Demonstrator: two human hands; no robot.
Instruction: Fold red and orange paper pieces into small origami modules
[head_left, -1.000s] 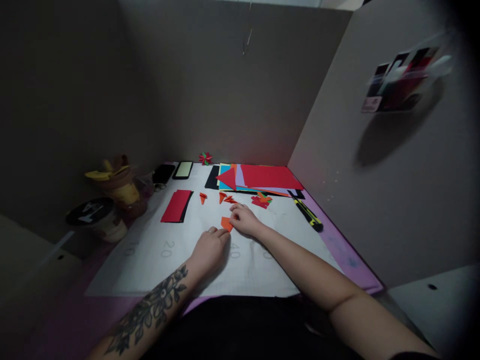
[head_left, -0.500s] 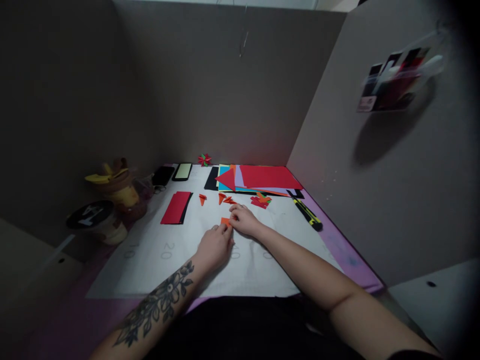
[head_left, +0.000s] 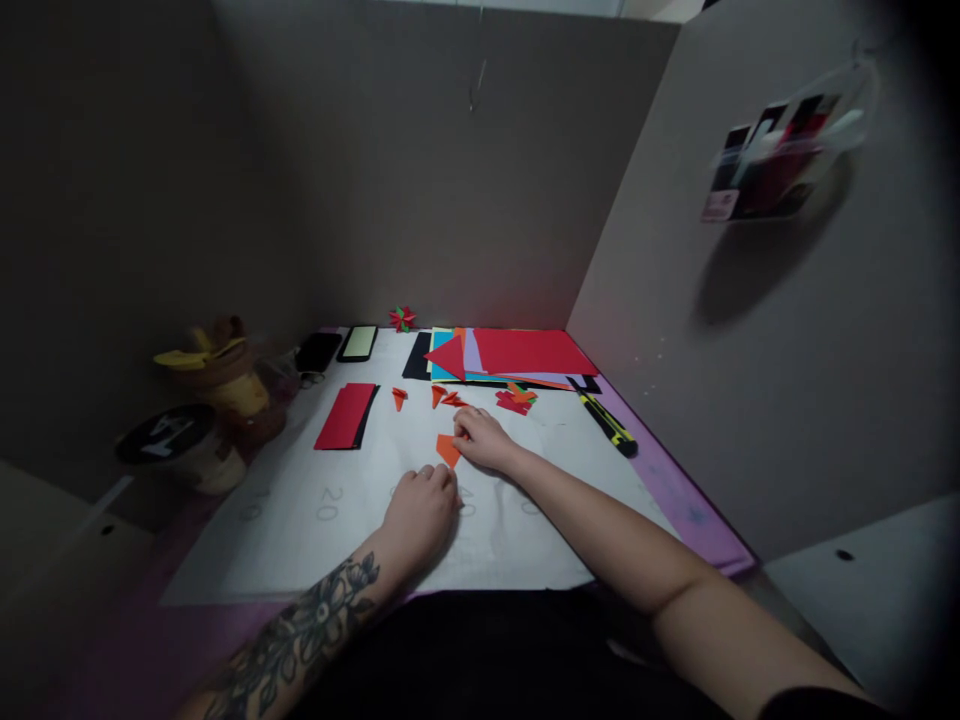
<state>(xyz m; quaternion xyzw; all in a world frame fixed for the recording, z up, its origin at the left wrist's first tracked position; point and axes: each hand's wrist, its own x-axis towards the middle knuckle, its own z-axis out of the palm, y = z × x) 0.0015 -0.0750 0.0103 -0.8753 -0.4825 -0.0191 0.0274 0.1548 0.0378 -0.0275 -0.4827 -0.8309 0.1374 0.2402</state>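
Observation:
An orange piece of paper [head_left: 448, 449] lies on the white sheet, its lower end narrowing to a point. My right hand [head_left: 484, 438] grips its right edge with bent fingers. My left hand [head_left: 421, 510] is just below the paper, fingers curled together near its lower tip; whether they pinch it is hidden. Small folded orange pieces [head_left: 400, 398] lie beyond my hands. Red, orange and green paper scraps [head_left: 516, 401] are a little to the right of them.
A red paper stack [head_left: 346, 416] lies left, coloured sheets [head_left: 532, 352] at the back, and a yellow-black cutter [head_left: 609, 425] at right. Two phones [head_left: 358, 343], a paper star [head_left: 403, 319] and a lidded cup [head_left: 180, 445] stand or lie leftward. Grey panels surround the table.
My left hand has drawn back toward me from the orange paper, uncovering more of it. The paper now shows a downward point. My right hand stays at its right side.

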